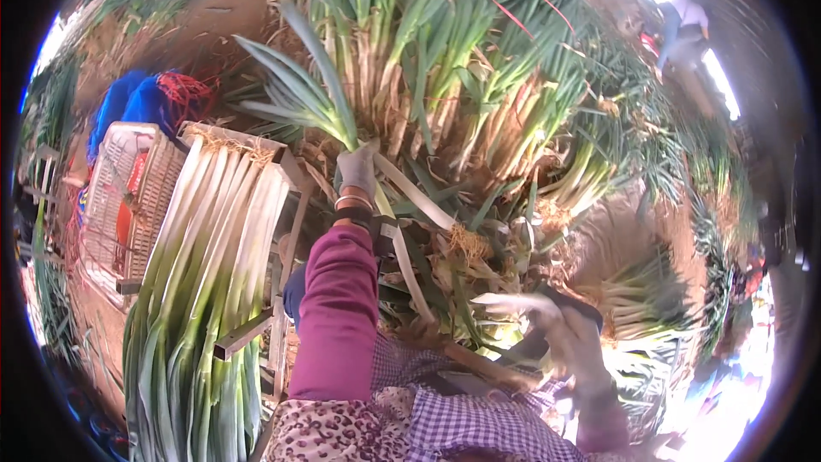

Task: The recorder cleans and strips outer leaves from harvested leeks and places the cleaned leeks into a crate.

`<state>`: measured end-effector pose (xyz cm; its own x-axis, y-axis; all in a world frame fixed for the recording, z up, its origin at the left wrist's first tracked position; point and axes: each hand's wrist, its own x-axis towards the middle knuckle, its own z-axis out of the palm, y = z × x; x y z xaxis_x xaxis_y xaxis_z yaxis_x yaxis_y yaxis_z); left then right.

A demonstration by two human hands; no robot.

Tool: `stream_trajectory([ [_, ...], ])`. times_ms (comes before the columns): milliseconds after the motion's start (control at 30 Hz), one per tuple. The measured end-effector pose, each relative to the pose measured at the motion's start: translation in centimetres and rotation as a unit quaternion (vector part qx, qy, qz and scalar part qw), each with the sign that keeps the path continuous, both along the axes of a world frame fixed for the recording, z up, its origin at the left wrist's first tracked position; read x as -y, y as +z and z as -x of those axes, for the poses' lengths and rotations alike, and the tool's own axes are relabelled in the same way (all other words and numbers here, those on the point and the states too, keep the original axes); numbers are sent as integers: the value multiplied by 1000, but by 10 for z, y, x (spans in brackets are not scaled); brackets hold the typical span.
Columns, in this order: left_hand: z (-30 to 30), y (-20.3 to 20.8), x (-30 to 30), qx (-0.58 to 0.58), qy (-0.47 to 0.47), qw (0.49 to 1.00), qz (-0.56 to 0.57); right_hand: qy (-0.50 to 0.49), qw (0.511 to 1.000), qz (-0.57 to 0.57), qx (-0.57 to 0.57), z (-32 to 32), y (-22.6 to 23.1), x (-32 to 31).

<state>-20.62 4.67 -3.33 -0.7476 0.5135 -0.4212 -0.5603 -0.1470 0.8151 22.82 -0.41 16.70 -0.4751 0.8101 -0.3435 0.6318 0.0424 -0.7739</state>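
Note:
My left hand (357, 169), in a pale glove with a band at the wrist, is closed round a leek (416, 195) where its white stem meets the leaves. The green leaves fan out up and to the left; the roots lie toward the lower right. A peeled-back strip (409, 269) hangs below the hand. My right hand (575, 338), smeared by motion, is at the lower right with its fingers curled. A pale, narrow piece (516, 301) sticks out leftward from it, too blurred to name. To the left, trimmed leeks (205, 231) lie side by side on a metal rack (275, 325), roots away from me.
Many unpeeled leeks (487, 77) stand piled at the far side. Loose leaves and peelings (479, 282) cover the ground before me. A plastic basket (120, 197) and a blue bundle (137, 107) stand left. More leeks (650, 299) lie right. Another person (684, 26) is at the far right.

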Motion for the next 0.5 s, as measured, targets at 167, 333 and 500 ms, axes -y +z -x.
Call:
stream_trajectory([
  [167, -27, 30, 11, 54, -61, 992, -99, 152, 972, -178, 28, 101, -17, -62],
  [333, -33, 62, 19, 49, -75, 990, -109, 197, 967, -161, 5, 149, -75, -58],
  [500, -4, 33, 15, 107, -39, 964, -239, 137, 924, -340, 109, 41, -120, -61],
])
